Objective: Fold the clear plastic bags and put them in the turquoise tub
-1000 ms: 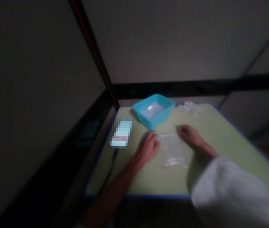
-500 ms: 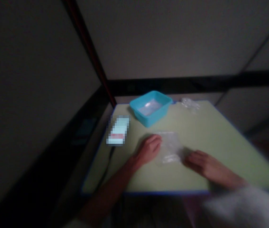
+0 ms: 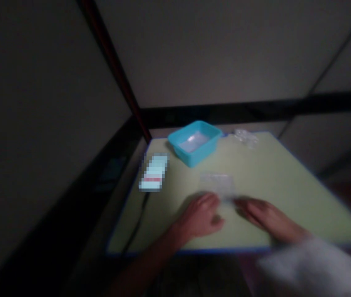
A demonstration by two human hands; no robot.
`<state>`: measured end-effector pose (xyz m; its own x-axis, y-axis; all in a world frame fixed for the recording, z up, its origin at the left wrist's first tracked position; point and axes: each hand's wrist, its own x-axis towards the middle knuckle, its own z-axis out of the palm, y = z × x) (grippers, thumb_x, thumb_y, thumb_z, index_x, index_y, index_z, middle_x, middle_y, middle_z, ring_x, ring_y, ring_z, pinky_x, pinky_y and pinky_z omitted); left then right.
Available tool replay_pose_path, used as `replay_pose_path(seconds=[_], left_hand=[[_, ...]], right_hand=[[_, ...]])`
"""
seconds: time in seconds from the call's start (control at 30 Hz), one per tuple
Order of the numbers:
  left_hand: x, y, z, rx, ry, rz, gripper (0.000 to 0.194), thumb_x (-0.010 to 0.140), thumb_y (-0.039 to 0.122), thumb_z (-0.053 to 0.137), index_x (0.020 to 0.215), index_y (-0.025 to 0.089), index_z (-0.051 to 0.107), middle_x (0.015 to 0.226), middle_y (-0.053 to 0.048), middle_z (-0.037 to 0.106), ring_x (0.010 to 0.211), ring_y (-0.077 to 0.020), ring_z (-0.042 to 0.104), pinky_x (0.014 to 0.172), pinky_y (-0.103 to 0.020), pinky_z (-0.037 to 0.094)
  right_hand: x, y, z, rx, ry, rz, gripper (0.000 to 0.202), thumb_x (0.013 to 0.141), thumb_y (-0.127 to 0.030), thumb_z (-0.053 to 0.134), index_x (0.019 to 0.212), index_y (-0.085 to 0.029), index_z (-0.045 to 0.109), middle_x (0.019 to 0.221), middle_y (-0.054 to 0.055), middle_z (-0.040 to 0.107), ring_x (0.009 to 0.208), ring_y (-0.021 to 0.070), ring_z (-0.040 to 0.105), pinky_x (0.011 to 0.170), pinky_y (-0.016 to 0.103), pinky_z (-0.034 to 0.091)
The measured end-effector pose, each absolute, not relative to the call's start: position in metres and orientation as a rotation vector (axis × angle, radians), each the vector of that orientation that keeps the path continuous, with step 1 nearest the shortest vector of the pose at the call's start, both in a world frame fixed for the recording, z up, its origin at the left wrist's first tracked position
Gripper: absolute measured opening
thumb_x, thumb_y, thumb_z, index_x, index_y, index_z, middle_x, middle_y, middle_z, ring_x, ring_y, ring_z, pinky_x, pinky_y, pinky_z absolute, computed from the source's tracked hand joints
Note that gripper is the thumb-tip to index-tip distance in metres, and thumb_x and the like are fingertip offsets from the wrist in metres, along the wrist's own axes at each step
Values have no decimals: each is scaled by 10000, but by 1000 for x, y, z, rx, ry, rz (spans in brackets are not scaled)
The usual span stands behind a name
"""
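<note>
A clear plastic bag [image 3: 218, 184] lies flat near the middle of the pale green table [image 3: 280, 181]. At its near left edge is my left hand [image 3: 202, 214], with the fingers curled and the thumb bent toward the right; blur hides whether they pinch the plastic. My right hand [image 3: 257, 211] rests by the bag's near right corner, fingertips pointing left, and its grip is too blurred to make out.
A blue basket [image 3: 195, 152] with clear plastic inside stands at the back. Crumpled clear plastic [image 3: 246, 137] lies to its right. On the left is a pixelated bright-screened phone [image 3: 154, 172] with a dark cable [image 3: 138, 222]. Walls border the table's back.
My left hand has moved nearer to me, from the bag's left side to its near edge. The bag's near part looks folded or covered now. My right hand has shifted slightly left.
</note>
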<state>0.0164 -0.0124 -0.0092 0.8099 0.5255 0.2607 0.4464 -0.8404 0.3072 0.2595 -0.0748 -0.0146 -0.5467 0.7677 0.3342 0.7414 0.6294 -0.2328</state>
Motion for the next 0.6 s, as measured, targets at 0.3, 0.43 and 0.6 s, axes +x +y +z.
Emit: replay_pose_path(seconds=[0.3,0.43,0.6], left_hand=[[16,-10,-10,2746,812,504,347,754,297,577,1077,169,573,1171,-98,630,1111,-241,571,970,-377,456],[2,-6,-6,2682,905,580,373,741,279,595,1101,185,575,1145,-81,646,1043,-238,604,937,-383,474],[-23,3,-7,2562,966,603,418,721,257,631,1129,175,583,1131,-84,650,1039,-240,597,939,-392,466]], right_hand=[[262,-49,-26,-1184,-2440,-134,271,944,-217,390,972,-188,658,986,108,685,932,227,636,762,407,543],[262,-46,-26,-1197,-2421,-82,305,940,-189,370,1091,-198,635,1134,105,657,1033,213,615,849,402,525],[267,-51,-25,-1190,-2462,-53,299,945,-186,362,1125,-158,599,1040,130,684,895,206,661,781,385,545]])
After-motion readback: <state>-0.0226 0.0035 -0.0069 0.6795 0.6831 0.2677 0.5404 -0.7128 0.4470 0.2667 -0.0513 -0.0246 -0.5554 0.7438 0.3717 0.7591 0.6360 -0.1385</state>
